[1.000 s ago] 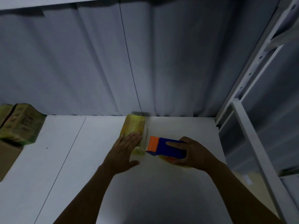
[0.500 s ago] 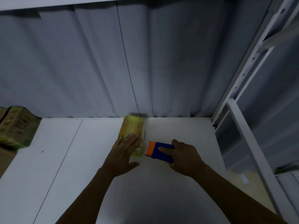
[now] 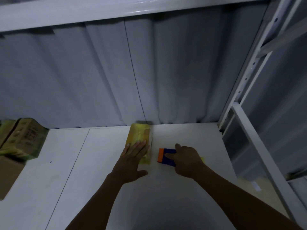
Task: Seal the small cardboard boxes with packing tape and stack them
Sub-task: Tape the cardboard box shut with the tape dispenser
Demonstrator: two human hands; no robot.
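A small cardboard box (image 3: 139, 133) wrapped in yellowish tape lies on the white shelf (image 3: 174, 188) near the back wall. My left hand (image 3: 132, 161) lies flat on the box's near end with straight fingers. Just right of the box, a blue tape dispenser (image 3: 167, 157) with an orange front end rests on the shelf. My right hand (image 3: 186, 161) grips it from above, the index finger stretched along its top. A bit of yellow tape roll shows behind that hand.
Taped cardboard boxes (image 3: 23, 138) are piled at the left edge, over a larger brown carton (image 3: 8, 176). Grey corrugated wall (image 3: 149, 72) closes the back. A white metal rack upright (image 3: 245, 83) borders the right side.
My right hand has lowered the tape dispenser to the shelf and drawn it a little away from the box. My left hand has stayed flat on the box.
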